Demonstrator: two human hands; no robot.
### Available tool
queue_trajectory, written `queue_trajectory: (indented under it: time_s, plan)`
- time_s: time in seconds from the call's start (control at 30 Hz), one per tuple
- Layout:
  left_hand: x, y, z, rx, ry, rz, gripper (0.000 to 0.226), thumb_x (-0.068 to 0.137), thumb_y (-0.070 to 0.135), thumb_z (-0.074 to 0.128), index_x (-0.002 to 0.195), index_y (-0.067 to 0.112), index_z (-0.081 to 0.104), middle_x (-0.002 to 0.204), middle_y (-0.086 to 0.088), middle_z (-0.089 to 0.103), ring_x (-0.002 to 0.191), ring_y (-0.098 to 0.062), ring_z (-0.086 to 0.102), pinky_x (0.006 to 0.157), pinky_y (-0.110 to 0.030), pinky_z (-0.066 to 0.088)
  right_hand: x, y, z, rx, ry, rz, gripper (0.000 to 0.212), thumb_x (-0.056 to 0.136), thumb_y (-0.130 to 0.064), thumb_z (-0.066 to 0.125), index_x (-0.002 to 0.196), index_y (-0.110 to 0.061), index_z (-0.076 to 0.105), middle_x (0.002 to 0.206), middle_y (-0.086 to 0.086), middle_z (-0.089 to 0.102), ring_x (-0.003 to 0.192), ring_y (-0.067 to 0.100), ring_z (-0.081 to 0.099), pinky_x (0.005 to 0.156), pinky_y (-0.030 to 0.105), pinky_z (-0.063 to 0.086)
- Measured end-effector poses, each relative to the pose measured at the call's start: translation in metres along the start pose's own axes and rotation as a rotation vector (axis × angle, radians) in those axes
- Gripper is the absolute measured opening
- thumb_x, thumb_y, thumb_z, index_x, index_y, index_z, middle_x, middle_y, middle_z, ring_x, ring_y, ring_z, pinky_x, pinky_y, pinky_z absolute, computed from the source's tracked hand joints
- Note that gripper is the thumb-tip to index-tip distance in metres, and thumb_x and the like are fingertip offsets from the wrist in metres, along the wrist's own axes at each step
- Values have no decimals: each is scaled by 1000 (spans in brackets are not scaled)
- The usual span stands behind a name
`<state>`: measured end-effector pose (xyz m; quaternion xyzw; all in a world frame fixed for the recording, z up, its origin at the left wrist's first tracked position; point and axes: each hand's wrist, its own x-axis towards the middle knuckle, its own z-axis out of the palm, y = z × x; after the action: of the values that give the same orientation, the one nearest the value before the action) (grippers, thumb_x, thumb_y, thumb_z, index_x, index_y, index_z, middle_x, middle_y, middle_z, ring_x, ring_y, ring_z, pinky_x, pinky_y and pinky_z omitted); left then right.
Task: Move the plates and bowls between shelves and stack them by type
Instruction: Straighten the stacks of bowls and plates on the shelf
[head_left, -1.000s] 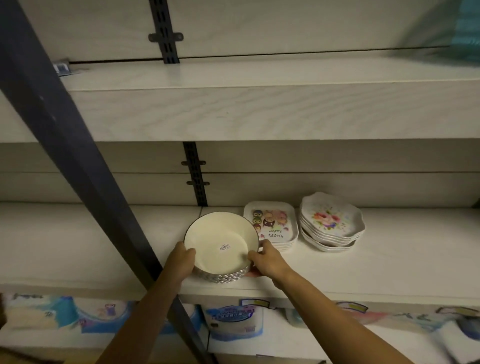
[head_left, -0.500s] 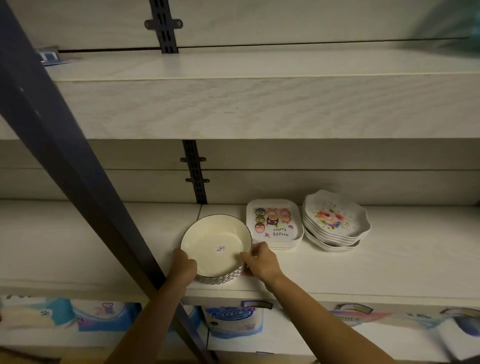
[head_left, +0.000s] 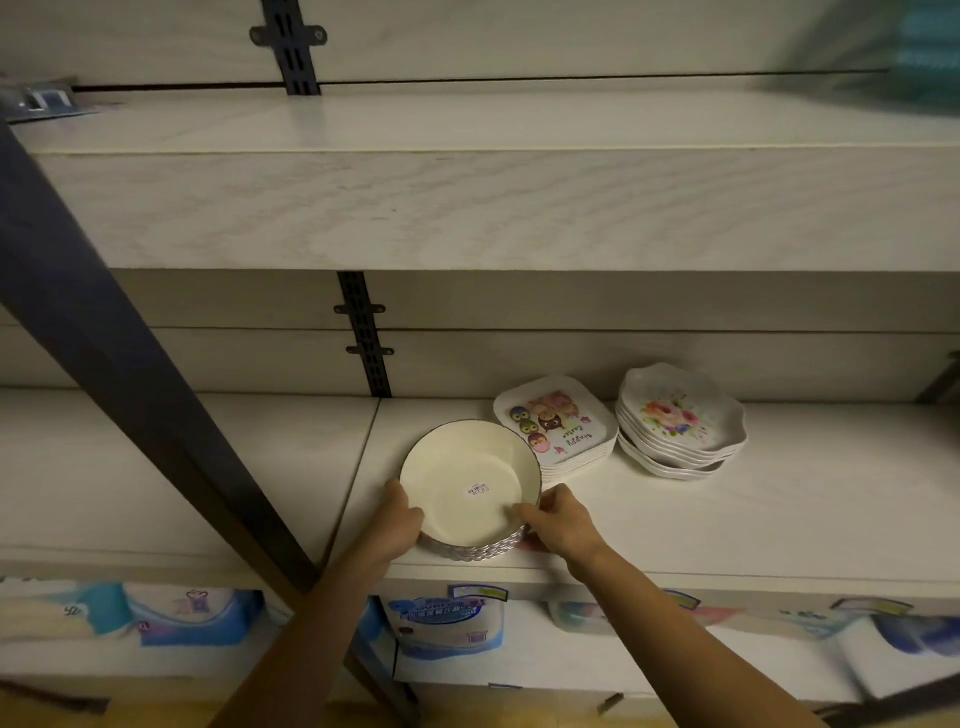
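A stack of cream round bowls (head_left: 462, 480) with dark rims and a price sticker inside the top one rests near the front of the middle shelf (head_left: 727, 519). My left hand (head_left: 397, 519) grips the stack's left rim. On the right rim, my right hand (head_left: 558, 522) grips with the thumb over the edge. Just behind and to the right lies a stack of square owl-print plates (head_left: 556, 423). Further right stands a stack of scalloped flower-print dishes (head_left: 680, 421).
A dark slanted metal post (head_left: 104, 338) crosses the left side in front of the shelves. The upper shelf (head_left: 467, 208) overhangs above. Tissue packs (head_left: 447, 623) fill the shelf below. A slotted upright rail (head_left: 363, 338) runs up the back wall.
Both hands slid the bowl stack a little further back on the shelf, closer to the owl plates. The stack now sits flatter on the shelf.
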<state>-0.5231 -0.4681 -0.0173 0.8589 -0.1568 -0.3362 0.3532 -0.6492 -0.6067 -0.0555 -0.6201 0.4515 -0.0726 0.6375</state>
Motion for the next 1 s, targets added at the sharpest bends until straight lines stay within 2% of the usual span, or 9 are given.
queue_trajectory:
  time_s: [0.17, 0.3, 0.4, 0.57, 0.67, 0.7, 0.8, 0.87, 1.0]
  plan:
    - [-3, 5, 18, -17, -39, -2, 47, 95, 4, 32, 139, 3, 15, 142, -17, 35, 126, -28, 39, 86, -27, 34, -10, 5, -21, 17, 31, -1, 35, 81, -21, 70, 100, -4, 46, 89, 8, 54, 64, 13, 55, 41, 14, 48]
    - [-6, 2, 22, -91, -74, -9, 44, 97, 15, 34, 138, 4, 19, 141, -15, 36, 126, -27, 39, 90, -30, 35, -17, 10, -28, 103, 39, 2, 42, 82, -27, 69, 112, -9, 45, 100, 9, 60, 78, 21, 62, 65, 27, 57]
    - [-5, -4, 22, -138, -56, -2, 40, 97, 15, 33, 135, 6, 28, 139, -15, 41, 111, -21, 43, 92, -32, 38, -21, 13, -30, 149, 72, -8, 39, 87, -23, 62, 120, -11, 46, 109, 9, 59, 94, 30, 64, 83, 36, 56]
    - [-2, -5, 30, -60, -6, 1, 38, 95, 7, 32, 133, 1, 31, 128, -17, 48, 97, -18, 41, 80, -28, 33, -24, 10, -28, 38, 95, -120, 34, 92, -17, 55, 124, -5, 53, 113, 12, 60, 89, 27, 64, 71, 27, 58]
    - [-3, 0, 31, -39, 4, -10, 40, 96, 5, 34, 135, -4, 28, 104, -14, 48, 91, -21, 47, 79, -29, 34, -27, 7, -31, 21, 81, -140, 37, 92, -20, 55, 126, -5, 53, 108, 8, 61, 83, 21, 64, 77, 29, 57]
    - [-4, 1, 31, -24, 37, 7, 45, 95, 4, 36, 138, -4, 25, 110, -16, 50, 98, -24, 51, 82, -31, 37, -29, 6, -35, 7, 80, -141, 39, 93, -23, 54, 127, -6, 52, 111, 8, 62, 86, 21, 65, 78, 29, 57]
    - [-11, 12, 35, 50, 294, 194, 60, 92, 4, 46, 144, 1, 18, 151, -17, 26, 138, -32, 28, 110, -40, 31, -35, 3, -61, -56, 131, -188, 36, 94, -26, 50, 126, -8, 54, 117, 6, 60, 95, 23, 65, 77, 29, 55]
    - [-20, 29, 45, 59, 407, 399, 51, 89, 2, 50, 138, 2, 34, 147, -16, 33, 137, -30, 29, 112, -41, 28, -37, 0, -89, -88, 206, -236, 30, 94, -24, 50, 119, -10, 58, 116, 7, 63, 92, 21, 66, 75, 28, 54]
    - [-30, 72, 85, 55, 287, 645, 33, 87, 3, 51, 119, 8, 53, 124, -5, 53, 119, -20, 43, 100, -27, 32, -37, -5, -157, -56, 354, -291, 16, 94, -22, 50, 101, -12, 59, 106, 10, 66, 75, 13, 62, 65, 23, 47]
